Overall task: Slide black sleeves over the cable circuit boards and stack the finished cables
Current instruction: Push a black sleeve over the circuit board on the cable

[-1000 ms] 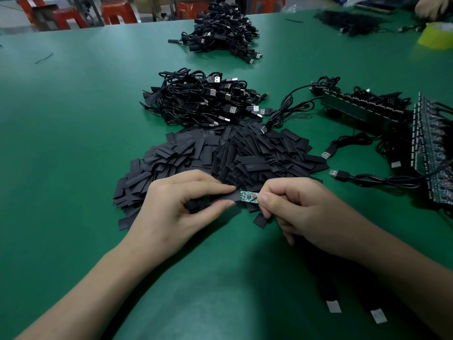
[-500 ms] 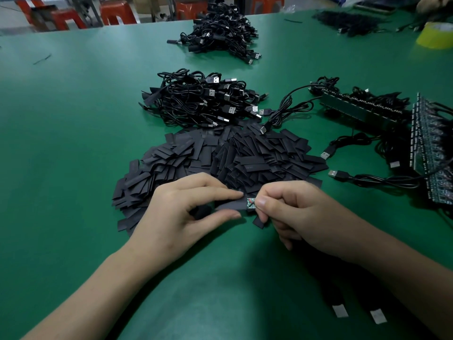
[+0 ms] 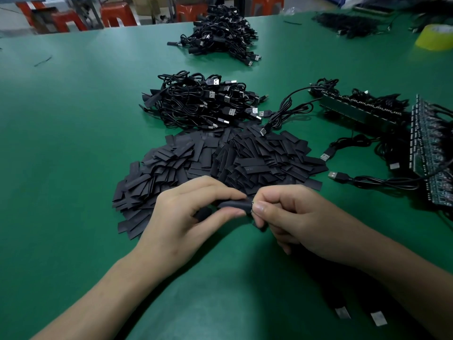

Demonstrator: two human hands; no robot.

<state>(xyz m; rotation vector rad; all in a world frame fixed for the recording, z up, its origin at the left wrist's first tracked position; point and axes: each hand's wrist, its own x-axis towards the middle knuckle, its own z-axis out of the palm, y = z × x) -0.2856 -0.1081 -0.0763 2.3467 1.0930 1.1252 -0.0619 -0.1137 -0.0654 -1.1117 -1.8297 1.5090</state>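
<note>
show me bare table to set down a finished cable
Widest bare green tabletop: everything left of the heap of flat black sleeves and the nearer pile of coiled black USB cables. Also the strip between it and the farther cable pile. Crowded: right side, with circuit-board strips and loose cables.

— What colour's that table (image 3: 73, 143)?
— Flat green all over. The heap of sleeves (image 3: 220, 163) on it is matte black, and so is the one sleeve (image 3: 234, 204) between the fingers.
— And the cables (image 3: 201, 101)?
— Glossy black, with silver plugs (image 3: 215, 82). The farther pile (image 3: 220, 35) is the same.
— The boards (image 3: 431, 153) at the right?
— Dark, a near-black green, dotted with rows of pale specks.
— Anything bright?
— A yellow tape roll (image 3: 435, 38) in the far corner, and red-orange stools (image 3: 117, 15) behind the table.
</note>
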